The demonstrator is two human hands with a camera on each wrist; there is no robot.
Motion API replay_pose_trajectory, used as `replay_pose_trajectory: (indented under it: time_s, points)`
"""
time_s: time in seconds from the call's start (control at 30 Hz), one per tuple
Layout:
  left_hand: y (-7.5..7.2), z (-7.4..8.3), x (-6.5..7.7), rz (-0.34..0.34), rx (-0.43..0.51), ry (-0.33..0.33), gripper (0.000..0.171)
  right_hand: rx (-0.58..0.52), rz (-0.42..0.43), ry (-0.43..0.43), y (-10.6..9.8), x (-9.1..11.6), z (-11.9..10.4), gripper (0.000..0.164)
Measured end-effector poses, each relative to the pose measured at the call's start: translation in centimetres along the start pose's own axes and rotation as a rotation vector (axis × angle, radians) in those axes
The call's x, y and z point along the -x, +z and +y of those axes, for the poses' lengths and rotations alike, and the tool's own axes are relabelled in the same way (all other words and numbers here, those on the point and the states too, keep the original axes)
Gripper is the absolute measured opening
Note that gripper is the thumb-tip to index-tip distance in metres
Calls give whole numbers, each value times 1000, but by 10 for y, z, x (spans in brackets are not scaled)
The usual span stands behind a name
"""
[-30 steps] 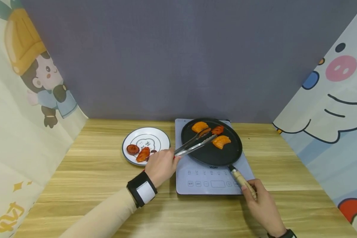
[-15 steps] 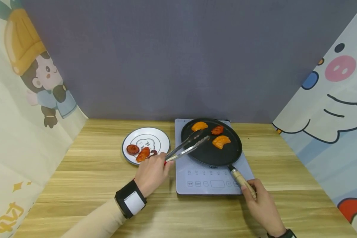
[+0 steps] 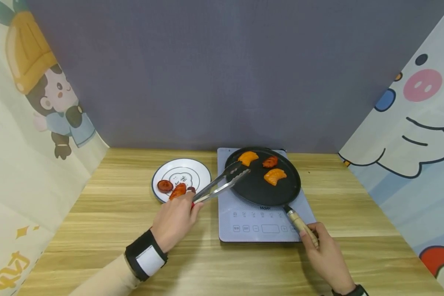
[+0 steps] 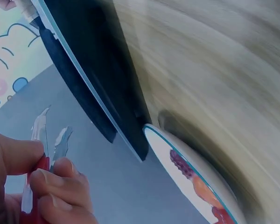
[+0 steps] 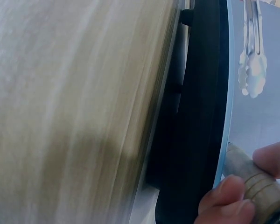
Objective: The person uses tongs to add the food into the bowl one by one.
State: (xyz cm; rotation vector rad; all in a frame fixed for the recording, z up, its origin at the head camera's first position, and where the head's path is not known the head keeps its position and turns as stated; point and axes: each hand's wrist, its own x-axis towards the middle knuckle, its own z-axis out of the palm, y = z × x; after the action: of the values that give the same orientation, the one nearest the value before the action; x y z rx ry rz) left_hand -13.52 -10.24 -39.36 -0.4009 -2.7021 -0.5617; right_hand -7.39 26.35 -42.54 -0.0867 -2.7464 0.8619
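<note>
My left hand (image 3: 175,220) grips metal tongs (image 3: 227,185) by their red handle (image 4: 36,198), in front of the plate. The tips are spread with nothing between them, above the pan's left side. My right hand (image 3: 327,255) holds the wooden handle (image 3: 299,223) of a round black frying pan (image 3: 259,195). Two orange, salmon-like pieces (image 3: 275,176) and a smaller red grilled piece (image 3: 270,161) lie in the pan. On the white blue-rimmed plate (image 3: 197,168) are a round brown slice (image 3: 165,186), a glossy red wing-like piece (image 3: 177,191) and a dark purplish piece (image 4: 181,163), partly hidden by the hand.
Under the pan sits a white induction cooker (image 3: 240,234) with a touch panel, on a wood-grain table (image 3: 107,213). A grey panel (image 3: 222,82) rises behind the table. Cartoon-printed curtains (image 3: 403,139) stand at both sides.
My left hand has drawn back, left and toward me, pulling the tongs off the food pieces to the pan's left side. The right hand and the pan have stayed in place.
</note>
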Motion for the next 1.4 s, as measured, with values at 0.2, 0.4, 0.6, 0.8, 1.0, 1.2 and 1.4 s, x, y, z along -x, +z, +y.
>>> replay_pose_trajectory:
  time_s: [0.2,0.4,0.6,0.8,1.0,1.2,1.4]
  points:
    - [-9,-10,6,-39,-7,-43,26,-8,5,-3,0,1,1,16]
    - [-17,-22,12,-59,-17,-75,27,-7,5,3,0,1,1,16]
    - [-22,-32,21,-58,-46,-94,26,-10,7,8,-1,2,2,16]
    - [-28,-46,31,-41,-58,-121,25,3,-3,9,-1,1,3,17]
    - [-35,-61,39,-59,-70,-153,27,0,-10,4,0,1,1,17]
    - [-40,-72,46,-81,-79,-179,26,-8,-20,5,0,0,0,18]
    - [-46,-81,52,-80,-95,-188,27,0,-29,10,0,1,0,19]
